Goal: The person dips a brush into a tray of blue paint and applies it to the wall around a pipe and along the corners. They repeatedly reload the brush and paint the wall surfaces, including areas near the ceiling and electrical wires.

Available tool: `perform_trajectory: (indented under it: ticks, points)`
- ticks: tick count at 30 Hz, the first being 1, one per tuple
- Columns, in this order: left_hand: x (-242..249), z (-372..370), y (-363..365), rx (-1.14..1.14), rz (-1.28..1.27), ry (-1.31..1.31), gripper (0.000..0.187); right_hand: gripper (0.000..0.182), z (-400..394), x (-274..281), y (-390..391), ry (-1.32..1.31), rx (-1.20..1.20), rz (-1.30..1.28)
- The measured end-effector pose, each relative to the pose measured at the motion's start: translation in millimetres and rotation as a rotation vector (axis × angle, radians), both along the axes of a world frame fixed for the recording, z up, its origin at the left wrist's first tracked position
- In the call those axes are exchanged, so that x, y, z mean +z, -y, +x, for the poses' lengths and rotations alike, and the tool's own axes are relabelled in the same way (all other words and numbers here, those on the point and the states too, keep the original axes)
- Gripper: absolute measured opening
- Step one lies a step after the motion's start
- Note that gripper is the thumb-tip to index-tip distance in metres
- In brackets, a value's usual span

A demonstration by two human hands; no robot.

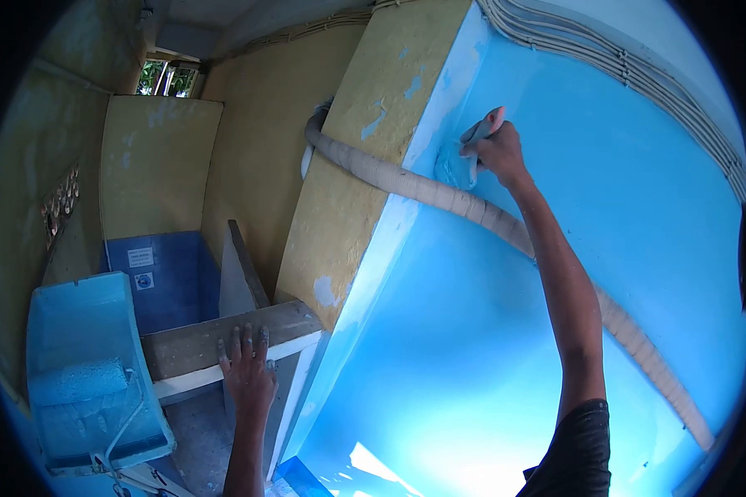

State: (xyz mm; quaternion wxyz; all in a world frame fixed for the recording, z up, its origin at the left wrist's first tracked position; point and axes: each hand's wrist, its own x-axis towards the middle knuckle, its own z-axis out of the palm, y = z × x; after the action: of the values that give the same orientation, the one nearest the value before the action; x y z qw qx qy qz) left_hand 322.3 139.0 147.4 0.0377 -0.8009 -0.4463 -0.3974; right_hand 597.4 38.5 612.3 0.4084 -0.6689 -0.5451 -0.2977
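My right hand (499,153) is closed around a paintbrush (491,123) with a pale, reddish-tipped handle. Its bristle end is coated in light blue and lies against the blue wall (597,166), just above a wrapped grey pipe (472,207). Low on the left, my left hand (249,369) rests palm down on a brown ledge (182,349), fingers spread and nothing held. Beside that hand stands a blue paint tray (83,315) with a paint-covered roller (79,381) lying in it.
A yellowish pillar (340,224) with peeling patches adjoins the blue wall along a white edge. Cables (622,66) run along the top of the wall. Behind the ledge are a thin upright panel (244,265) and a dark blue wall section with notices (141,255).
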Motion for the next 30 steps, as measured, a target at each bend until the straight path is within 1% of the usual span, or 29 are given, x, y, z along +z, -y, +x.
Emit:
perform_trajectory:
  ticks: [1,2,4,6,8,9,11,12,14,16,17,19,20,22,23,24,25,26,28,29,30]
  points:
    - [0,0,0,-0.003,0.000,0.001,0.078,0.021,9,-2,-5,0.077,-0.031,-0.043]
    - [2,0,0,-0.001,0.001,0.000,0.078,0.021,11,4,-6,0.076,-0.030,-0.042]
    - [7,-2,2,-0.018,-0.040,-0.007,0.078,0.018,13,25,-8,0.246,-0.103,-0.050]
    - [6,-2,1,-0.010,-0.016,-0.015,0.078,0.026,20,61,-13,0.462,-0.354,0.127]
    - [5,-2,2,0.003,0.000,-0.025,0.078,0.021,-1,82,-11,0.597,-0.464,0.327]
    - [6,-2,3,-0.001,-0.021,-0.038,0.078,0.021,-10,81,-11,0.591,-0.458,0.323]
    - [8,-3,2,-0.001,-0.042,-0.050,0.077,0.019,-27,71,-13,0.904,-0.463,0.452]
    - [8,-3,2,-0.006,-0.051,-0.048,0.076,0.019,-23,62,-16,0.903,-0.460,0.453]
    - [8,-2,1,-0.011,-0.067,-0.038,0.076,0.017,-9,33,-27,1.072,-0.376,0.281]
    - [8,-3,1,-0.016,-0.029,-0.024,0.074,0.012,-12,-12,-31,0.949,-0.403,0.257]
    - [7,-2,1,-0.021,-0.030,-0.026,0.074,0.012,-14,-31,-26,0.948,-0.407,0.254]
    - [5,-1,0,0.001,-0.016,-0.018,0.073,0.013,-18,-54,-20,0.620,-0.280,0.160]
    - [4,-1,1,-0.004,-0.022,-0.016,0.073,0.013,-16,-55,-20,0.623,-0.282,0.154]
    - [5,-1,0,-0.010,-0.031,-0.010,0.073,0.017,-7,-47,-14,0.430,-0.128,0.296]
    - [5,-1,0,-0.010,-0.033,-0.005,0.073,0.015,-1,-25,-11,0.148,-0.129,0.245]
    - [5,-2,0,-0.010,-0.031,-0.001,0.073,0.018,-12,-8,-3,-0.088,-0.055,0.268]
    - [5,-1,1,-0.011,-0.026,0.001,0.073,0.018,-3,12,-3,-0.009,-0.182,0.327]
    - [5,-1,1,-0.014,-0.023,-0.001,0.073,0.018,-3,21,-3,-0.010,-0.185,0.330]
    - [4,0,0,-0.011,-0.050,-0.007,0.073,0.017,-3,36,-1,0.231,-0.040,0.752]
    - [5,0,0,-0.009,-0.049,-0.007,0.073,0.017,0,35,-1,0.230,-0.038,0.753]
    - [5,0,0,-0.007,-0.036,-0.011,0.073,0.014,2,32,-2,0.289,0.086,0.797]
